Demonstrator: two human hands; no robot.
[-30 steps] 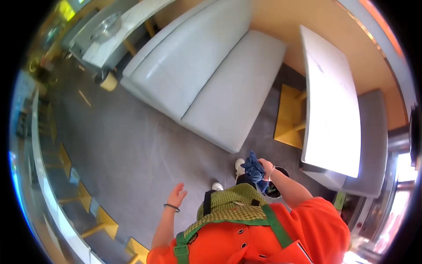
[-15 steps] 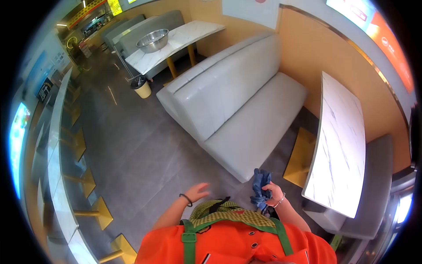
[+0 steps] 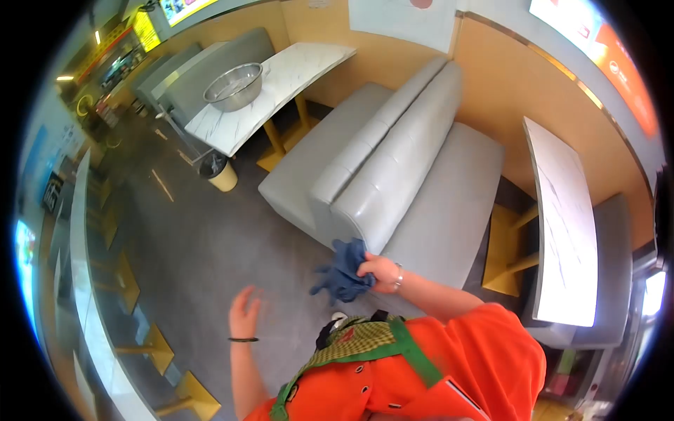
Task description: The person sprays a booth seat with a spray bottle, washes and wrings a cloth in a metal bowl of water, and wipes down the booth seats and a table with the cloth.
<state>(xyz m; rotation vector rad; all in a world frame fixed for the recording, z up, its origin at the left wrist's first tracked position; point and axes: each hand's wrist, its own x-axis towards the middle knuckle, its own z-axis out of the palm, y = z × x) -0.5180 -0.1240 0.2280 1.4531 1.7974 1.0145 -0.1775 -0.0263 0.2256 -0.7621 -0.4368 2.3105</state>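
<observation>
A crumpled dark blue cloth (image 3: 342,271) hangs in folds from my right hand (image 3: 381,272), whose fingers are closed on one side of it. The cloth is in front of the near end of the grey bench (image 3: 393,182), at the backrest's corner; I cannot tell whether they touch. My left hand (image 3: 244,316) is raised over the floor to the left, holding nothing, its fingers apart and slightly bent. A dark band circles the left wrist and a light bracelet the right one. I wear an orange top and a green checked apron (image 3: 351,344).
Beyond the bench, a large metal bowl (image 3: 234,87) stands on a marble-patterned table (image 3: 295,67). A lined bin (image 3: 219,172) is on the floor beside it. Another table (image 3: 562,224) is at right. A long counter (image 3: 91,295) with yellow-based supports runs along the left.
My right hand has carried the cloth left and forward, closer to the bench's end. My left hand has shifted left, away from my body. The view has moved closer to the bowl and bin.
</observation>
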